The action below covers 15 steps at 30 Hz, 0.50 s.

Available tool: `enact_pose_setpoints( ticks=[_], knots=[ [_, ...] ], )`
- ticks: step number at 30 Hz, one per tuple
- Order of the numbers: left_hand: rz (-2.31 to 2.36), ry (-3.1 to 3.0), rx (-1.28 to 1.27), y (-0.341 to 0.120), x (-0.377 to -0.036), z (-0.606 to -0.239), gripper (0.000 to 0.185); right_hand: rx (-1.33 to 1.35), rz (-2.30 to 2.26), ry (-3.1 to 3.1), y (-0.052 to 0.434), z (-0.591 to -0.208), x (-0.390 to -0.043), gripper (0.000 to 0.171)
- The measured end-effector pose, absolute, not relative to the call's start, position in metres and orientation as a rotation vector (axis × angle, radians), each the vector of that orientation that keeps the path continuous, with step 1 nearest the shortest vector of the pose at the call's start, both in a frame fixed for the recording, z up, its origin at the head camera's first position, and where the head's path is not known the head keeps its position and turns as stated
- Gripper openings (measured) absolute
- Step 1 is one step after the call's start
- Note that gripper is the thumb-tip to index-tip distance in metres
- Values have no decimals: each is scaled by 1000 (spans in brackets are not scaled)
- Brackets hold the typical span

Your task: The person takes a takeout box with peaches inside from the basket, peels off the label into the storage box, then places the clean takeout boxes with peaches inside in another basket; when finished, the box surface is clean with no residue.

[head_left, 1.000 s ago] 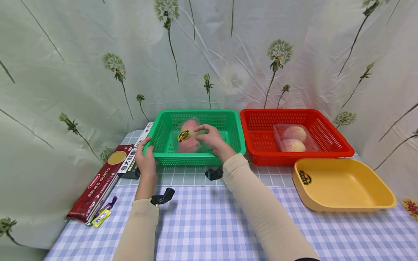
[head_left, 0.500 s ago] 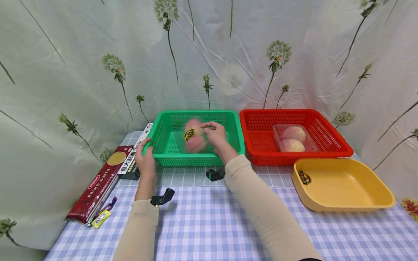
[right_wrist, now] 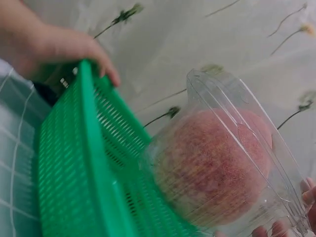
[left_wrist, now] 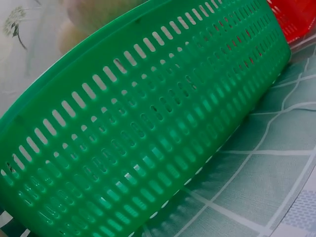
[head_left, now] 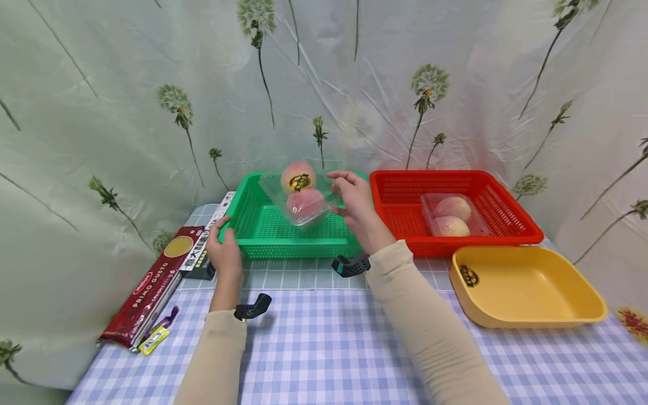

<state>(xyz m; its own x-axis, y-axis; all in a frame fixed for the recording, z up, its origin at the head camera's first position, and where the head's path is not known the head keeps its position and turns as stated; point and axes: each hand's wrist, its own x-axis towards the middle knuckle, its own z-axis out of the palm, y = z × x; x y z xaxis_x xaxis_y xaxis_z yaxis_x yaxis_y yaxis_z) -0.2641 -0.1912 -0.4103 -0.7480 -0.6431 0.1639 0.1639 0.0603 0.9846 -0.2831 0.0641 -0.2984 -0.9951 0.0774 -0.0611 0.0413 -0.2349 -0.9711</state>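
Note:
My right hand (head_left: 356, 205) grips one end of a clear plastic clamshell box (head_left: 278, 194), tilted and raised over the green basket (head_left: 293, 247). Two pink peaches (head_left: 305, 203) show inside, under a black and gold sticker (head_left: 300, 182). Up close in the right wrist view, one peach (right_wrist: 212, 168) fills most of the clear box, with fingertips at its far end. The left hand (head_left: 224, 253) holds the basket's left front corner, fingers over the rim. In the left wrist view only the slotted basket wall (left_wrist: 148, 118) shows large; that hand is out of that frame.
Right of the green basket stands a red basket (head_left: 405, 246) with another clear box of two peaches (head_left: 452, 216). A yellow tray (head_left: 531, 292) sits in front of it. At the left lie a red spaghetti pack (head_left: 152, 284), a black box (head_left: 201, 269) and a small yellow packet (head_left: 153, 341).
My right hand has lifted the clear box of peaches up from the green basket's floor and moved it slightly right, tilting it. The left hand has stayed at the basket's corner.

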Motion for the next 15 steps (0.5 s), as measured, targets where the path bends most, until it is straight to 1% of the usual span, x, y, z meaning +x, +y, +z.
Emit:
enact_pose_setpoints(
  ticks=[7,15],
  knots=[
    [-1508,-1706,440,-190,-264,-404,26,-82,2553,-1846,81,-291,-258,18],
    [-1413,-1640,320,-178,-256,-384,27,-6,2611,-1850,114,-295,-233,23]
  ],
)
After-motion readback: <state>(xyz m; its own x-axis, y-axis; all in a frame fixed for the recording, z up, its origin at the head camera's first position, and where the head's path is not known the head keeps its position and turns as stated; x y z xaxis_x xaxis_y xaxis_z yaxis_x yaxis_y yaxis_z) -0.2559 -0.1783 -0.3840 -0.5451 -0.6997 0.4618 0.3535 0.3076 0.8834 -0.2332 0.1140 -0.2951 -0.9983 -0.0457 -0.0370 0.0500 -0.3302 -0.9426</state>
